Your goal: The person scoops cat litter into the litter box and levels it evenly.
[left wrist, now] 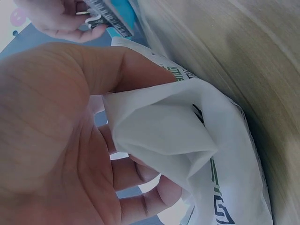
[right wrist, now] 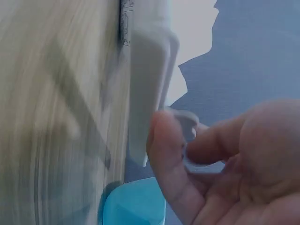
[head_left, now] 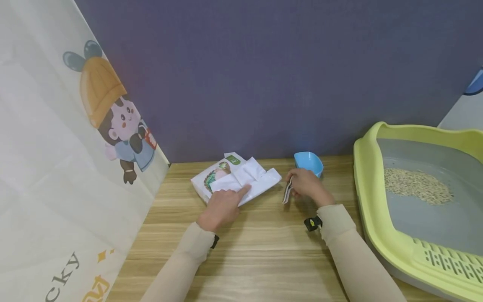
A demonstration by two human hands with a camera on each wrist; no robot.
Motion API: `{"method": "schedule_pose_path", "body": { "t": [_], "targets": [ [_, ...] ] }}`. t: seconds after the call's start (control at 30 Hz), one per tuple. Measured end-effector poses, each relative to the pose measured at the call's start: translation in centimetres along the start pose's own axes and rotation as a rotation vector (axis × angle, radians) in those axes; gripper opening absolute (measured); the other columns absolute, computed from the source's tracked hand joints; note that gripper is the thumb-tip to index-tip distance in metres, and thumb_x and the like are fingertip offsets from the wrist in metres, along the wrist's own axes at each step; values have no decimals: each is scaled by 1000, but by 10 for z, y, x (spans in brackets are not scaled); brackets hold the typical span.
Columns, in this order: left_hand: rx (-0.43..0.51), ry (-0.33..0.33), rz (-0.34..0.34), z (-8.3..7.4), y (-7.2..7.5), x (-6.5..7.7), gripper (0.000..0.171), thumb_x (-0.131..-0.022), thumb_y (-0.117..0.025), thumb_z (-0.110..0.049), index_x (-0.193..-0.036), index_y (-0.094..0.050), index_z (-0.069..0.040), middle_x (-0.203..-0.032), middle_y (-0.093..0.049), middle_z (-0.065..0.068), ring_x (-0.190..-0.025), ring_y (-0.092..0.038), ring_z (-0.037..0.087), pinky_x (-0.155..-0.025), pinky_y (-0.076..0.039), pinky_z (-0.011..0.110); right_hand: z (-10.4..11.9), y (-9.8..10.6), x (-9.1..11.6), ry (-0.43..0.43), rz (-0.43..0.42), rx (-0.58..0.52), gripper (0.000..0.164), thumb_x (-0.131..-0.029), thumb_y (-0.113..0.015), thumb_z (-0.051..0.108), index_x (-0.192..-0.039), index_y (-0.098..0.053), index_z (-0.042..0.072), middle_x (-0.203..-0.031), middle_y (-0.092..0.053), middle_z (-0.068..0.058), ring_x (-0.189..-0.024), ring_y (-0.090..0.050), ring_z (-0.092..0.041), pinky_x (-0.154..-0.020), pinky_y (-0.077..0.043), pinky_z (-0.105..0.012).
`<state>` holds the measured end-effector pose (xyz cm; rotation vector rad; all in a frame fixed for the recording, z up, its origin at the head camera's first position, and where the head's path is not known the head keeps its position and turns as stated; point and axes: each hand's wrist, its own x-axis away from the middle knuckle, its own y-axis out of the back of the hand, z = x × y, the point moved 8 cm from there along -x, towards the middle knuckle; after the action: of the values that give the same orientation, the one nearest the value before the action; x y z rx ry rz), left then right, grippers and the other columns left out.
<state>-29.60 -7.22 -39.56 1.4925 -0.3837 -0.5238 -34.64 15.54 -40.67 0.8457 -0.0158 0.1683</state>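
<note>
A white printed bag (head_left: 260,183) lies on the wooden table, its upper part folded and crumpled. My left hand (head_left: 223,206) pinches the folded white edge; in the left wrist view the thumb (left wrist: 136,68) lies on one side, with fingers beyond the fold. To the right of the bag, my right hand (head_left: 306,183) holds a thin, strip-like clip (head_left: 287,191) between thumb and fingers. In the left wrist view this clip (left wrist: 115,18) shows dark and light stripes and a pale loop. It is apart from the bag in the head view.
A light-blue scoop (head_left: 307,161) sits just behind my right hand, near the dark wall panel (head_left: 264,75). At the right stands a large yellow-green litter box (head_left: 364,184) with pale pellets (head_left: 416,184) inside. A white printed sheet (head_left: 49,147) borders the left side.
</note>
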Motion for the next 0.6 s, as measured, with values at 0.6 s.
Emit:
{"method": "schedule_pose_path", "body": {
  "t": [0.6],
  "targets": [
    [10,-12,11,3,-5,-3,75,-85,-71,-12,-154,-44,-23,-84,-69,7,-65,-55,20,-60,-50,39,2,-7,1,-82,-35,-528,40,-102,-55,8,-138,-48,-8,-94,-69,-21,-66,-69,-14,-75,-62,-38]
  ]
}}
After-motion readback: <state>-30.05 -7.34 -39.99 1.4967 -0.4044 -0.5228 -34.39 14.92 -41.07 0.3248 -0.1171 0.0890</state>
